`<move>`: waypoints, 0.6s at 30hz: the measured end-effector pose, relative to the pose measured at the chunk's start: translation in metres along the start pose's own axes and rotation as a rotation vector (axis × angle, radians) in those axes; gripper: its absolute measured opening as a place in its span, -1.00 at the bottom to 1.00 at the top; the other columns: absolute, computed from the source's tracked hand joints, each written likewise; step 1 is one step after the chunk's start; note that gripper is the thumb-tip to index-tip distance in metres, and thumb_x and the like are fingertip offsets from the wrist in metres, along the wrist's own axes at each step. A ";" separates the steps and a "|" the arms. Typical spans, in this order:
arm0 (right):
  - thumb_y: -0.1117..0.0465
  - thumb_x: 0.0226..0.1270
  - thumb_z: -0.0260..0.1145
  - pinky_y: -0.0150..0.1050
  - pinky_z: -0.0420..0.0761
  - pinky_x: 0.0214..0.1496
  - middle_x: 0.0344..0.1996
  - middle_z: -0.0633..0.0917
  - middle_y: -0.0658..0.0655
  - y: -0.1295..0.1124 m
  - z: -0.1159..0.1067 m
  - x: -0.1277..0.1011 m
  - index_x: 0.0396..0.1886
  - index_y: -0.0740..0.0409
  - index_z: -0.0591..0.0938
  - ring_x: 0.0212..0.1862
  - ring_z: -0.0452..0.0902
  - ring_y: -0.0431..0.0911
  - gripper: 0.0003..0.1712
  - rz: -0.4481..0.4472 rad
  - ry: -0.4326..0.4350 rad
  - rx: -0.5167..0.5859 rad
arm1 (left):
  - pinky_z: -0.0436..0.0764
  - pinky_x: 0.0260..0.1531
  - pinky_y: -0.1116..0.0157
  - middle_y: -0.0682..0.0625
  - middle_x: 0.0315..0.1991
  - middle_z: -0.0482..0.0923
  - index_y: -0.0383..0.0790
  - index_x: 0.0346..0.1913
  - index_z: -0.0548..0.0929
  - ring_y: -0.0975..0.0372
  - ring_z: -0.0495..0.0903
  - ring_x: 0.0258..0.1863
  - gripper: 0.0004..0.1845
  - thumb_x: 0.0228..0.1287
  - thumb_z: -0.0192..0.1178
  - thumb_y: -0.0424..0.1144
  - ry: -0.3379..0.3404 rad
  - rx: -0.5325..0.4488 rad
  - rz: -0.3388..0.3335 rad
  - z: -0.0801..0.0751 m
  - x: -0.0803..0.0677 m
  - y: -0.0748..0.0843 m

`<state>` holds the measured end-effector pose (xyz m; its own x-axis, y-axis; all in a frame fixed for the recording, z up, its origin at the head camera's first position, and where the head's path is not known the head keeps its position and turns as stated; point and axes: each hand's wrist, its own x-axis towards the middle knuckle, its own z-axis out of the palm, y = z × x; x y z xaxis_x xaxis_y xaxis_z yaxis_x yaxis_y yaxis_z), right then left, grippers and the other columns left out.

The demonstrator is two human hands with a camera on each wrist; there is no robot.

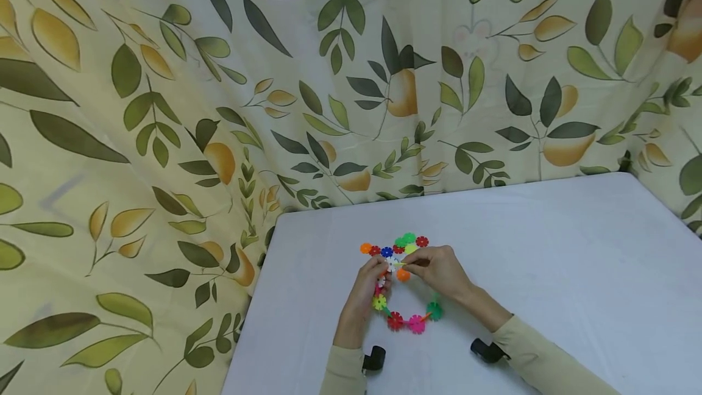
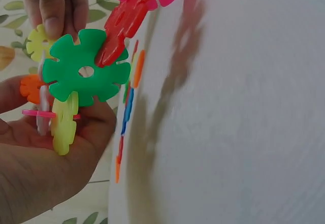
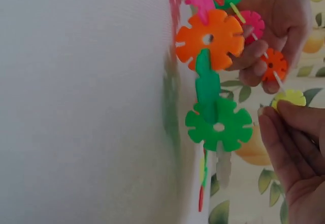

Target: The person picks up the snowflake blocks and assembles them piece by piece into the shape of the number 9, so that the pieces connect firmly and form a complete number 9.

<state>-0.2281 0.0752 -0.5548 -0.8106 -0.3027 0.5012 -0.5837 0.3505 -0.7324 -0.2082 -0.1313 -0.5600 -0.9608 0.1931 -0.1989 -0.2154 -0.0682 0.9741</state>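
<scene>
My left hand (image 1: 366, 288) holds a chain of slotted plastic flower discs, its fingers curled at the orange disc (image 3: 274, 65) near one end. Between thumb and fingertips, my right hand (image 1: 441, 270) pinches a yellow disc (image 3: 292, 98) edge-on against a thin white disc (image 1: 391, 266) at that end. The chain loops down toward me through a red disc (image 1: 395, 322), a pink disc (image 1: 417, 325) and a green disc (image 1: 434, 311). In the right wrist view, a pale disc (image 3: 223, 170) hangs below a green disc (image 3: 233, 132).
Several more discs lie on the white table (image 1: 548, 261) just beyond my hands, among them an orange disc (image 1: 365, 249), a blue disc (image 1: 387, 252) and a red disc (image 1: 421, 241). A leaf-patterned curtain (image 1: 351, 108) hangs along the table's back and left sides.
</scene>
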 end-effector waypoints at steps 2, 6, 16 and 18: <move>0.45 0.06 0.64 -0.37 0.72 -0.25 -0.37 0.83 0.01 0.001 -0.002 0.003 -0.29 0.16 0.86 -0.34 0.77 -0.22 -0.79 0.028 -0.023 -0.008 | 0.47 -0.39 0.40 -0.02 -0.34 0.51 -0.20 -0.18 0.53 0.19 0.48 -0.37 -0.79 0.60 0.04 -0.14 0.023 0.018 0.008 -0.001 0.000 0.001; 0.47 0.11 0.60 -0.26 0.76 -0.20 -0.28 0.84 0.13 0.009 -0.007 0.009 -0.19 0.23 0.83 -0.28 0.79 -0.13 -0.75 0.088 -0.065 -0.049 | 0.51 -0.31 0.37 -0.07 -0.28 0.56 -0.23 -0.17 0.59 0.13 0.54 -0.28 -0.79 0.60 0.05 -0.17 0.053 0.025 0.024 -0.002 0.001 0.002; 0.35 0.28 0.50 -0.10 0.73 -0.14 -0.04 0.77 0.19 0.031 -0.007 0.027 0.02 0.23 0.78 -0.26 0.68 -0.12 -0.69 0.239 -0.251 -0.267 | 0.58 -0.27 0.36 -0.13 -0.18 0.59 -0.27 0.18 0.62 0.11 0.56 -0.24 -0.69 0.56 0.04 -0.22 0.064 0.080 0.000 -0.007 0.001 -0.001; 0.36 0.28 0.48 -0.09 0.73 -0.13 0.01 0.74 0.21 0.034 -0.006 0.030 0.08 0.26 0.75 -0.25 0.65 -0.12 -0.64 0.230 -0.294 -0.287 | 0.60 -0.26 0.36 -0.13 -0.18 0.61 -0.29 0.17 0.64 0.12 0.56 -0.24 -0.67 0.57 0.06 -0.18 0.062 0.092 -0.004 -0.007 0.002 -0.001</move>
<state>-0.2728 0.0839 -0.5619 -0.8973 -0.4122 0.1583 -0.4130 0.6567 -0.6310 -0.2108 -0.1381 -0.5616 -0.9695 0.1321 -0.2063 -0.2050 0.0234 0.9785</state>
